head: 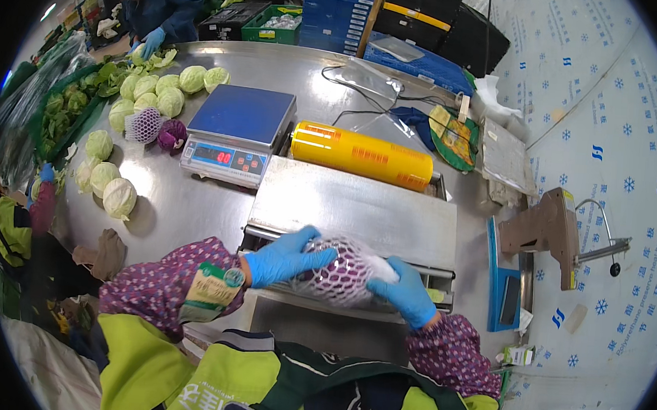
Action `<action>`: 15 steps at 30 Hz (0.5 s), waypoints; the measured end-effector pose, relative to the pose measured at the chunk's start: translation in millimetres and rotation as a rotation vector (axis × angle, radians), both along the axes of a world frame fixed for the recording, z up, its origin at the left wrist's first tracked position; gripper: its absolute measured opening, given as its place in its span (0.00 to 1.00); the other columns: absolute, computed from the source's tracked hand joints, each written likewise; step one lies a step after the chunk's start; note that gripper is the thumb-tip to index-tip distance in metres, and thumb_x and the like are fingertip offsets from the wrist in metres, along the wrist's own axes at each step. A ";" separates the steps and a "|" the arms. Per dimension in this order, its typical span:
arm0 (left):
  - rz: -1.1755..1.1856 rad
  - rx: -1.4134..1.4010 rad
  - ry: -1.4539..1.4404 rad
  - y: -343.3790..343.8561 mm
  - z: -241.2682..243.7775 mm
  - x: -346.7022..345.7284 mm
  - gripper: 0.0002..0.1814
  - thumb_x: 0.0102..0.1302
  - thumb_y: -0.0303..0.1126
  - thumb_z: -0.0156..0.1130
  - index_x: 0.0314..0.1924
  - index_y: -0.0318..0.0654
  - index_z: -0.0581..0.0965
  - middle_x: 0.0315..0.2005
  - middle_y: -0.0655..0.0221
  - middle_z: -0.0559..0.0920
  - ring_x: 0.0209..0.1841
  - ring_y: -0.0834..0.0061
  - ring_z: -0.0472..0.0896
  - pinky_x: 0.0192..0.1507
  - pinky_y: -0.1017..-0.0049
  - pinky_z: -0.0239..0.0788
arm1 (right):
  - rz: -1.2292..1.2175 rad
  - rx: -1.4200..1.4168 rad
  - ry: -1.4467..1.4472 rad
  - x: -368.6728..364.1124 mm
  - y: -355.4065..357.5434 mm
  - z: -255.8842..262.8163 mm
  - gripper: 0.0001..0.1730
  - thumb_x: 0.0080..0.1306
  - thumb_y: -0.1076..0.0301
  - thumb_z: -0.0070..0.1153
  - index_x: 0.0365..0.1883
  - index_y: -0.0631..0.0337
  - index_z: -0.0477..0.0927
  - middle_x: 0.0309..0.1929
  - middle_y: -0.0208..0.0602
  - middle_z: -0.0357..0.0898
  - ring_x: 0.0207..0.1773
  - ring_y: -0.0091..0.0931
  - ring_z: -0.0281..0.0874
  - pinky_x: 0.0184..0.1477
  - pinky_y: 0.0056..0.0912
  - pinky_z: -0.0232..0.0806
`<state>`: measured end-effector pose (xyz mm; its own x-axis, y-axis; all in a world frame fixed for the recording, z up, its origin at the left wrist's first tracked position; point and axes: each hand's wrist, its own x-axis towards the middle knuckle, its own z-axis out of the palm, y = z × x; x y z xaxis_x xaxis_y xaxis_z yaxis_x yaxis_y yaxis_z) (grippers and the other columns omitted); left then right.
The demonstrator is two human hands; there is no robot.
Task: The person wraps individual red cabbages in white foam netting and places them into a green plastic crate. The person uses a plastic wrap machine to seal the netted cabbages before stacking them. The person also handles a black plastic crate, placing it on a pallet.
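A purple cabbage in a white foam net is between my hands, over the near edge of a film-wrapping machine's metal plate. My left hand, in a blue glove, grips its left side, and my gloved right hand holds the bunched net at its right. A yellow roll of film lies behind the plate. To its left stands a digital scale with a blue top. Another netted cabbage and a bare purple cabbage rest left of the scale.
Several green cabbages lie on the steel table. A co-worker handles a cabbage at the far left; another person's sleeve shows at left. A brown device on a stand is at right. Blue crates stand behind.
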<state>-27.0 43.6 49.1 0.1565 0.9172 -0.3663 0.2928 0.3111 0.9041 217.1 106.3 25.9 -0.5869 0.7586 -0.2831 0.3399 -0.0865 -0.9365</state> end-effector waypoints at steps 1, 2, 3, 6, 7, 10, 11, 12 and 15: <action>-0.062 -0.069 0.033 -8.6 5.2 3.4 0.37 0.58 0.60 0.50 0.52 0.32 0.63 0.43 0.55 0.74 0.47 0.68 0.73 0.51 0.73 0.65 | 0.052 0.034 -0.020 5.4 -11.7 4.2 0.24 0.51 0.59 0.63 0.38 0.68 0.72 0.32 0.38 0.76 0.31 0.24 0.74 0.32 0.25 0.69; -0.183 -0.159 0.100 -17.6 16.7 5.0 0.39 0.59 0.65 0.43 0.50 0.31 0.66 0.45 0.54 0.73 0.49 0.68 0.72 0.52 0.73 0.63 | 0.045 -0.277 0.050 11.7 -28.4 19.0 0.26 0.55 0.57 0.59 0.45 0.68 0.72 0.35 0.37 0.76 0.34 0.25 0.74 0.37 0.25 0.69; -0.260 -0.246 0.091 -23.8 15.7 9.2 0.42 0.59 0.66 0.41 0.53 0.30 0.66 0.48 0.53 0.71 0.50 0.69 0.71 0.52 0.74 0.63 | 0.118 -0.357 -0.059 19.0 -40.3 28.5 0.30 0.59 0.56 0.54 0.55 0.68 0.66 0.42 0.40 0.75 0.42 0.26 0.73 0.47 0.26 0.66; -0.238 -0.384 -0.107 -63.6 3.1 28.4 0.45 0.58 0.68 0.39 0.53 0.27 0.66 0.48 0.51 0.72 0.49 0.68 0.71 0.52 0.72 0.62 | 0.125 -0.698 0.142 30.0 -78.1 21.0 0.35 0.63 0.53 0.49 0.61 0.69 0.58 0.50 0.43 0.71 0.52 0.27 0.67 0.57 0.29 0.56; -0.239 -0.404 0.057 -70.3 -15.0 28.6 0.47 0.57 0.69 0.38 0.49 0.23 0.68 0.44 0.50 0.74 0.46 0.66 0.73 0.50 0.71 0.62 | 0.144 -0.687 0.084 35.1 -79.5 13.3 0.35 0.63 0.53 0.49 0.60 0.70 0.58 0.50 0.42 0.71 0.51 0.26 0.67 0.56 0.28 0.57; -0.084 -0.503 -0.346 -78.8 -39.6 33.9 0.42 0.57 0.64 0.46 0.55 0.30 0.66 0.50 0.59 0.72 0.50 0.71 0.71 0.52 0.75 0.64 | 0.109 -0.745 0.101 39.8 -80.5 -35.9 0.31 0.63 0.55 0.49 0.57 0.70 0.63 0.48 0.38 0.73 0.51 0.23 0.69 0.54 0.24 0.61; -0.027 -0.584 -0.446 -80.3 -62.2 32.5 0.40 0.58 0.62 0.49 0.56 0.32 0.65 0.50 0.60 0.72 0.51 0.72 0.71 0.52 0.75 0.64 | -0.019 -0.828 0.294 41.5 -86.5 -42.3 0.27 0.62 0.58 0.51 0.54 0.69 0.66 0.47 0.37 0.73 0.49 0.21 0.70 0.54 0.23 0.63; -0.053 -0.457 -0.509 -81.3 -68.8 28.8 0.38 0.56 0.54 0.59 0.58 0.32 0.63 0.51 0.61 0.71 0.51 0.71 0.71 0.53 0.74 0.63 | -0.011 -0.845 0.343 47.2 -85.1 -47.6 0.27 0.62 0.59 0.52 0.54 0.68 0.66 0.48 0.37 0.73 0.50 0.22 0.70 0.54 0.24 0.63; -0.034 0.144 -0.098 -113.2 -89.9 15.1 0.35 0.51 0.39 0.68 0.55 0.30 0.64 0.48 0.60 0.73 0.50 0.73 0.72 0.52 0.75 0.63 | -0.028 -0.578 0.375 51.6 -96.3 -50.2 0.23 0.57 0.66 0.59 0.48 0.67 0.71 0.45 0.33 0.74 0.47 0.23 0.71 0.52 0.24 0.64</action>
<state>-11.9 -69.5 -40.8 0.2172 0.9526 -0.2131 0.2093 0.1677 0.9633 268.7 10.0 -24.4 -0.7068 0.5629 -0.4284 -0.0073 -0.6114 -0.7913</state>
